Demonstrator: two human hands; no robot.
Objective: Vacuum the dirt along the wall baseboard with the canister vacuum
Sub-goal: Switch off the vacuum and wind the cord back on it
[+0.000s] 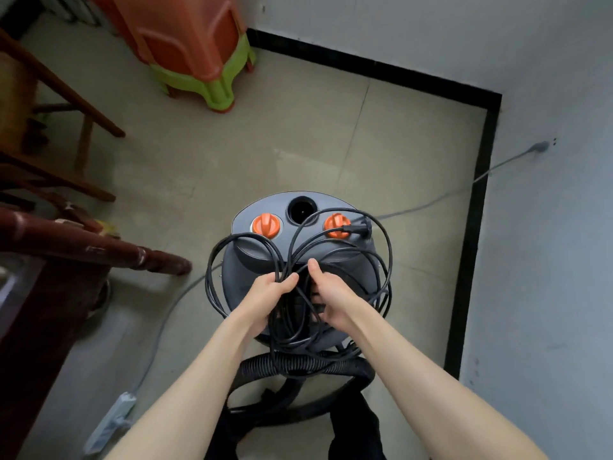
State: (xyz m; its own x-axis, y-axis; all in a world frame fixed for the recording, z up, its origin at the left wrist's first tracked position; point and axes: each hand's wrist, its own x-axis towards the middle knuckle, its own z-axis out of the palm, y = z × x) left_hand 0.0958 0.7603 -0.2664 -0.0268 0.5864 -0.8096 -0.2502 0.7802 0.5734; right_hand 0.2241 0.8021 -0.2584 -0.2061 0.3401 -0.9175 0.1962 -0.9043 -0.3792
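- Our canister vacuum [300,260] stands on the floor near the corner's black baseboard [477,200].
- Its black power cord [381,260] lies looped over the top.
- Our left hand [268,295] and right hand [331,293] both grip cord loops, fingers curled.

Head cam, steep downward, close above canister vacuum [300,260], facing corner.

Home, corner of a lived-in room — pale tiled floor [298,134] with black baseboard [477,207], stacked orange and green plastic stools [199,58], dark wooden furniture legs [99,250], white power strip [111,423] on the floor.
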